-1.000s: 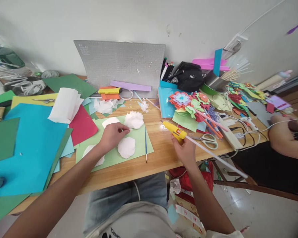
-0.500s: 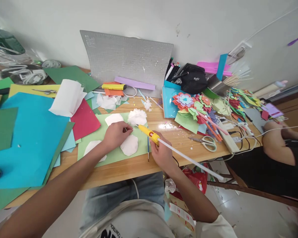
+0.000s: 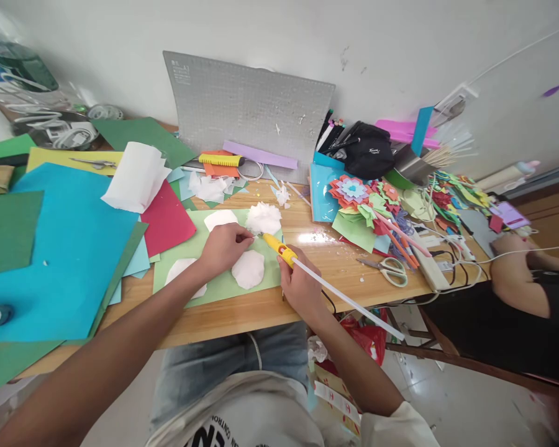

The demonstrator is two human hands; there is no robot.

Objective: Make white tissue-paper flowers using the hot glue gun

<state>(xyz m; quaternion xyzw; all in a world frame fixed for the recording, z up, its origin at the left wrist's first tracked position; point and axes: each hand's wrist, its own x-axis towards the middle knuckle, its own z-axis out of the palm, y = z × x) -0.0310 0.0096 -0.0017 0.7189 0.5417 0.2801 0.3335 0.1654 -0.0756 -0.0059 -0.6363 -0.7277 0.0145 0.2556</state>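
My right hand (image 3: 299, 287) is closed round a yellow glue gun (image 3: 279, 248) with a long white glue stick (image 3: 349, 299) trailing out behind it. The nozzle points left at my left fingertips. My left hand (image 3: 223, 247) rests on a light green sheet (image 3: 218, 287), its fingers pinched on a small white piece beside a fluffy white tissue flower (image 3: 263, 218). Flat white paper rounds (image 3: 248, 269) lie on the sheet around that hand.
Blue (image 3: 60, 248), red (image 3: 165, 218) and green paper sheets cover the left of the wooden table (image 3: 335, 267). A grey cutting mat (image 3: 251, 112) leans on the wall. Paper flowers (image 3: 354, 189), scissors (image 3: 386, 268), a black pouch (image 3: 368, 151) and cables crowd the right, where another person's arm (image 3: 512, 279) rests.
My right hand has carried the glue gun from the middle of the table leftward, bringing its nozzle up to my left fingertips. The left hand has stayed on the green sheet.
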